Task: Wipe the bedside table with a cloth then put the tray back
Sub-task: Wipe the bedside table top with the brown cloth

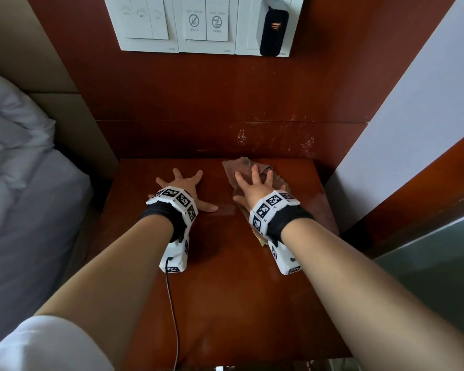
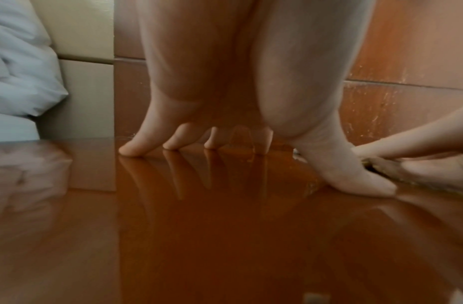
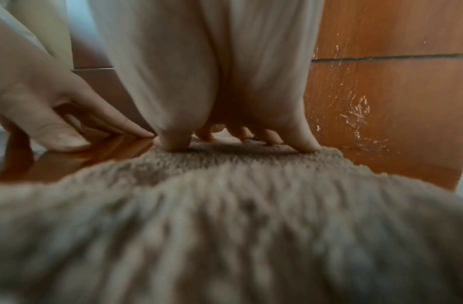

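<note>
A brownish terry cloth lies flat on the far right part of the glossy red-brown bedside table. My right hand presses down on the cloth with fingers spread and straight. To its left, my left hand rests on the bare tabletop, fingers splayed, thumb pointing toward the cloth. In the left wrist view the left thumb almost touches the right hand's fingers and the cloth. No tray shows in any view.
A wooden back panel with scuffed streaks rises behind the table. White wall switches and a black device sit above. A bed with white linen lies left; a white wall stands right. A black cable trails from my left wrist.
</note>
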A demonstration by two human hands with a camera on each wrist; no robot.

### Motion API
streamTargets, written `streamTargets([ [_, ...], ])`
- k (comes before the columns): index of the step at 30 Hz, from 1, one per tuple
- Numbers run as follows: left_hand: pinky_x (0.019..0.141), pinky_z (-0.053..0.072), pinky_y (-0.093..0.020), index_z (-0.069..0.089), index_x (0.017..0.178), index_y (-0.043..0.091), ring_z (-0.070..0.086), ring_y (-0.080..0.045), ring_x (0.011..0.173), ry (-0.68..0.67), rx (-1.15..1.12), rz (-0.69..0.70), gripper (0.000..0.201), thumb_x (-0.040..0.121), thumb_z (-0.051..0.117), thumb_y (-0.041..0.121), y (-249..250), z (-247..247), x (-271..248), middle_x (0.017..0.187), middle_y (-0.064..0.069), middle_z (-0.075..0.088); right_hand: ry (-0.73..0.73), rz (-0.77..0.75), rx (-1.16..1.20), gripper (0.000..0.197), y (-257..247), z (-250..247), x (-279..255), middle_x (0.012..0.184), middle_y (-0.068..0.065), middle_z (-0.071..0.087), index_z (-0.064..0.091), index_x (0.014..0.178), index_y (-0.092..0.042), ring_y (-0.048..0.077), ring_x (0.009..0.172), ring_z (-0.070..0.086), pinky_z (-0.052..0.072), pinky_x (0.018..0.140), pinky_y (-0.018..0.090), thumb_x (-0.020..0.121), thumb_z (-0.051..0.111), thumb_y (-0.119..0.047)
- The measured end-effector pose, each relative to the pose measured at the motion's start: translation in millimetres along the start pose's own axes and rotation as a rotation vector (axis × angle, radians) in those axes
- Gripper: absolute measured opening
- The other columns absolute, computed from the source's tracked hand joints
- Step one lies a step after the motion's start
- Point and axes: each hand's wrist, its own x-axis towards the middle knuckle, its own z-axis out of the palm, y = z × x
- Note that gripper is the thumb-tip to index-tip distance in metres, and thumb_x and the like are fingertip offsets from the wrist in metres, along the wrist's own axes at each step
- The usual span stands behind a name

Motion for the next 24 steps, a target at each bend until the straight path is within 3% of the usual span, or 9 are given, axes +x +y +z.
streamTargets([
  [7, 0.113, 0.011, -0.065, -0.001, 0.149, 0.044, -0.005, -0.051, 0.141, 0.011, 0.01, 0.021, 0.111, 0.065, 0.067, 0.07, -2, -1, -1, 0.158, -0.014, -0.014, -0.001, -0.02, -0.023, 0.065, 4, 18, -30, 0.159, 0.001, -0.019, 0.002, 0.15, -0.04, 0.039, 0.144, -0.016, 0.006, 0.11, 0.068, 0.097, 0.037, -0.05],
  [12, 0.115, 0.015, -0.059, 0.0, 0.152, 0.037, 0.001, -0.048, 0.143, -0.002, 0.039, 0.036, 0.108, 0.071, 0.065, 0.066, 0, 2, -21, 0.159, -0.014, -0.009, -0.003, -0.05, -0.032, 0.067, 15, 27, -44, 0.159, -0.001, -0.017, 0.003, 0.15, -0.042, 0.04, 0.145, -0.014, 0.007, 0.112, 0.067, 0.095, 0.04, -0.052],
  [24, 0.116, 0.016, -0.053, -0.003, 0.152, 0.035, -0.01, -0.043, 0.144, -0.054, 0.002, 0.085, 0.103, 0.078, 0.066, 0.055, -20, 34, -91, 0.16, -0.005, -0.014, 0.044, 0.061, 0.008, 0.067, 58, 26, -71, 0.16, 0.0, -0.016, 0.005, 0.151, -0.04, 0.04, 0.145, -0.013, 0.01, 0.113, 0.065, 0.096, 0.042, -0.049],
])
